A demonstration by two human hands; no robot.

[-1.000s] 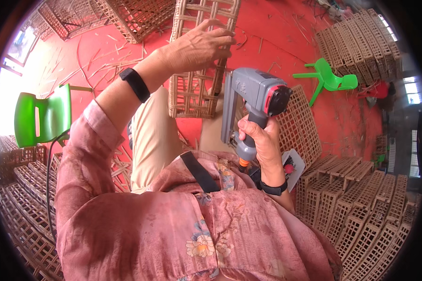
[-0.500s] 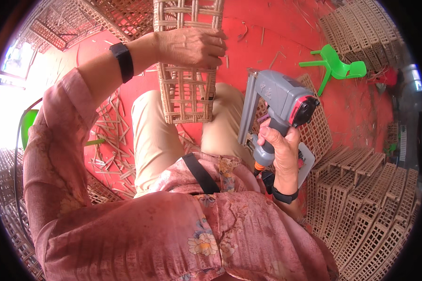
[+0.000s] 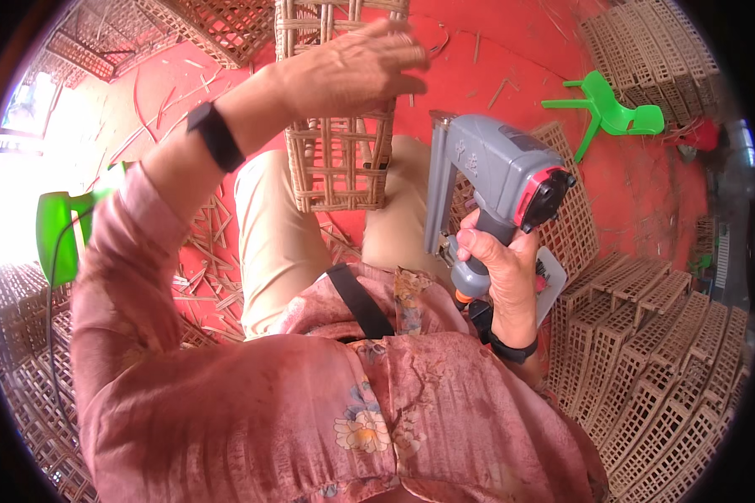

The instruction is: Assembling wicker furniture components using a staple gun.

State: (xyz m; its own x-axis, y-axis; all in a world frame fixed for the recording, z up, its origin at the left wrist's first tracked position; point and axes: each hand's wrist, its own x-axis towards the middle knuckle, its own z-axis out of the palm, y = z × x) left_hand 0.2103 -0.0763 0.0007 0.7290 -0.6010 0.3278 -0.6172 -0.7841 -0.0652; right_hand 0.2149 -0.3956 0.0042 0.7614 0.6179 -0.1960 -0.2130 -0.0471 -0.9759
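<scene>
A woven wicker basket [image 3: 341,180] with an open lattice of pale brown strips stands between my knees. Above its upper part my left hand [image 3: 352,71] is raised, fingers spread and slightly blurred, with nothing seen in them. Whether the palm touches the basket I cannot tell. My right hand [image 3: 512,268] is wrapped round the handle of a grey pneumatic nail gun [image 3: 503,172] with a red and black end cap. The gun is held up over my right thigh, beside the basket and apart from it. An orange fitting shows at the foot of its handle.
Stacks of lattice wicker panels [image 3: 646,335] fill the right side, with more at the far right and left. A green plastic chair [image 3: 617,113] stands at the far right, and another green piece [image 3: 54,239] at left. Cut strips [image 3: 214,277] litter the red floor.
My left hand has lifted from the basket's top and moved slightly to the right, its fingers spreading. The nail gun stays in my right hand, nearly in place.
</scene>
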